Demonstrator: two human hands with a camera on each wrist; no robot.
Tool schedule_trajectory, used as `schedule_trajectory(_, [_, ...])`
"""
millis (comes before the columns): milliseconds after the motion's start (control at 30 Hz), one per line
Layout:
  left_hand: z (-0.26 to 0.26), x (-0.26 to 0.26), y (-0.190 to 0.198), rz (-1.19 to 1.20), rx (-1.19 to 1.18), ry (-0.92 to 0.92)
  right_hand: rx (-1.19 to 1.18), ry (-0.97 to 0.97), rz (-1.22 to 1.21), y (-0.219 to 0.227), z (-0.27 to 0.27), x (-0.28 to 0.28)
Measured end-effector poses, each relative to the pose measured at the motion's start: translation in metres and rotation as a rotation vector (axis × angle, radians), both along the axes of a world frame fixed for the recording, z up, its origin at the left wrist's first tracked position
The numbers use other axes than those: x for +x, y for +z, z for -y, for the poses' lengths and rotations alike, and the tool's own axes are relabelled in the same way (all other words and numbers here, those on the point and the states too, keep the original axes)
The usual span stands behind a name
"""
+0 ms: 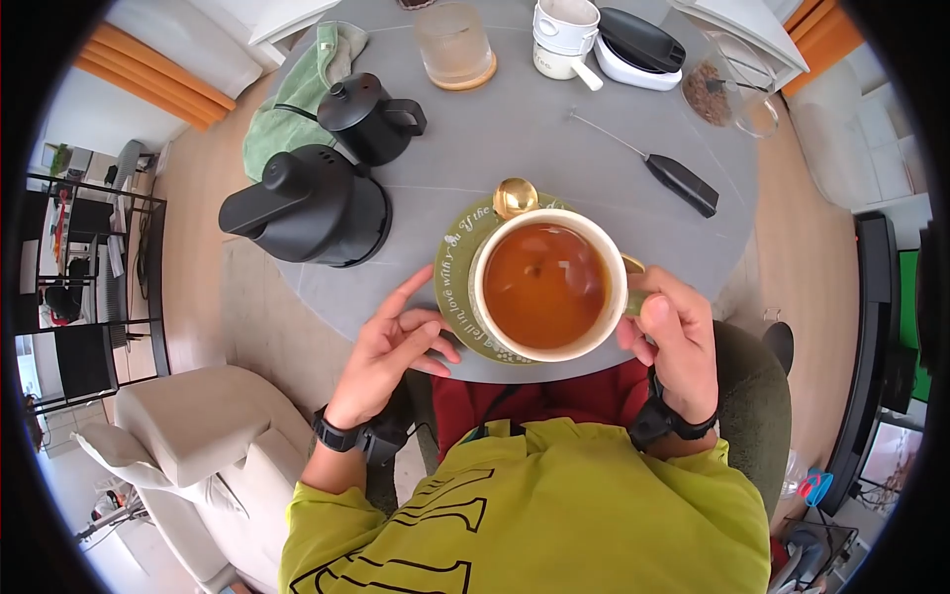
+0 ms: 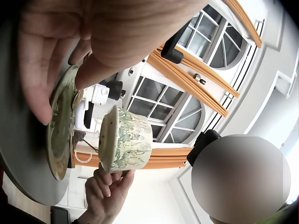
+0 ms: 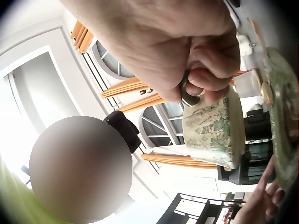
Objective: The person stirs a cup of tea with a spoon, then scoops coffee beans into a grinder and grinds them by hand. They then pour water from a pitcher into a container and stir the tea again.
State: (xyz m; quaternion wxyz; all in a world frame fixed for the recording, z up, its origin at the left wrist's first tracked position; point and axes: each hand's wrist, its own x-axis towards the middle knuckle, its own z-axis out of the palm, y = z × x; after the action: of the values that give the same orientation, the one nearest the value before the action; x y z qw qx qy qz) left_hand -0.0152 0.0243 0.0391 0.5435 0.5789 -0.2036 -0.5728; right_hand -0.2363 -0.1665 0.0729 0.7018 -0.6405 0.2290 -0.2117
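The teacup (image 2: pixel 133 142) is made with a pale, smooth, flaring body, printed with green foliage; it is nearly filled with clear amber-brown tea (image 1: pixel 544 285), and the surface is broken by soft reflections. It is held raised above the green saucer (image 1: pixel 455 287), which is round, glossy and lettered in white along its broad rim; a gold-coloured spoon (image 1: pixel 515 198), shiny and round-bowled, is set at the saucer's far side, and the grey, faintly veined table (image 1: pixel 426 213) is seen beneath. The looped handle (image 3: pixel 188 93) is pinched by the right hand (image 1: pixel 681 332), with the fingers curled closely about it; the cup's body is thus placed just beside the grip, to its left. The left hand (image 1: pixel 391 356) is held with relaxed, parted fingers at the saucer's left edge; nothing is gripped by it, and whether the rim is touched cannot be told. Much of the saucer is hidden under the cup in the head view; part of the handle is covered by the fingers, and the lettering is partly cut off by the cup.
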Motion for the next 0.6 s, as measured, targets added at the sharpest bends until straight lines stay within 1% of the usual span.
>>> schedule_trajectory(33, [0.0, 0.0, 0.0, -0.001, -0.005, -0.004, 0.001, 0.001, 0.002, 0.001, -0.001, 0.0])
schedule_trajectory(100, [0.001, -0.001, 0.002, 0.004, 0.001, 0.001, 0.037, -0.073, 0.009, 0.003, -0.002, 0.001])
schedule_trajectory(133, [0.001, -0.002, 0.003, 0.008, 0.005, 0.007, 0.038, -0.07, 0.012, 0.003, -0.001, 0.0])
schedule_trajectory(200, [0.002, -0.005, 0.004, 0.026, 0.003, 0.025, -0.089, -0.068, -0.01, 0.001, 0.001, -0.003])
schedule_trajectory(300, [0.002, -0.007, 0.005, 0.036, 0.0, 0.051, -0.147, -0.021, -0.027, -0.002, 0.004, -0.007])
schedule_trajectory(433, [0.001, -0.012, 0.006, 0.016, 0.011, 0.076, -0.124, -0.012, -0.03, 0.002, 0.002, -0.007])
schedule_trajectory(600, [-0.001, -0.015, 0.006, 0.029, 0.011, 0.081, -0.1, -0.053, 0.042, -0.002, -0.001, -0.011])
